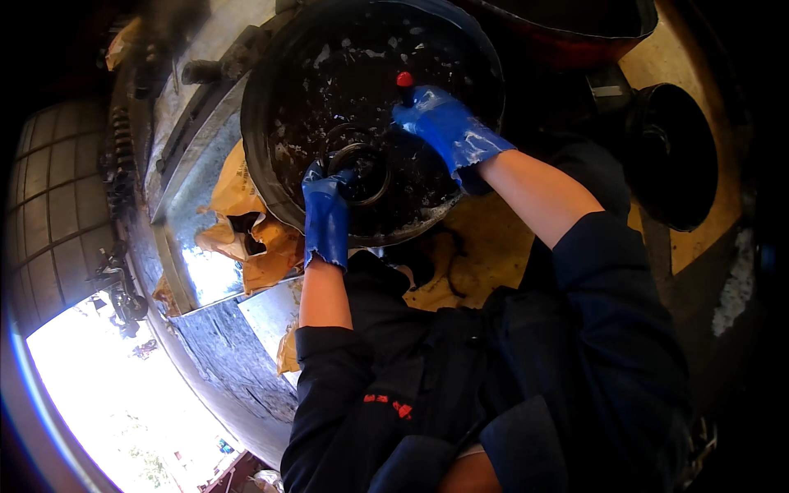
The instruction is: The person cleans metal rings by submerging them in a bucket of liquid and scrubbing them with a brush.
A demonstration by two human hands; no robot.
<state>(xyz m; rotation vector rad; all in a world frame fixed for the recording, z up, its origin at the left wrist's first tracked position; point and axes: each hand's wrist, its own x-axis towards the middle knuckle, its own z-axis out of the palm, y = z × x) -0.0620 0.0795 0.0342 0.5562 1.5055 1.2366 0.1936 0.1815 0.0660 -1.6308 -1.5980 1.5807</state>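
Note:
A wide black round tub (261, 156) holds dark liquid with pale foam or specks on its surface. My left hand (326, 214), in a blue rubber glove, grips the near-left rim of a dark ring-shaped part (374, 195) in the tub. My right hand (448, 127), gloved the same way, is over the tub's right side. It is closed round a dark tool handle with a red end (404, 80), which sticks up past the thumb. The tool's other end is hidden, so I cannot tell its kind.
Crumpled brown paper (275, 251) lies against the tub's left side. Behind at the right stands a large dark red container (567, 45), with a black round bucket (674, 156) nearer. Yellowish board (485, 255) shows below the tub. Bright daylight enters at lower left.

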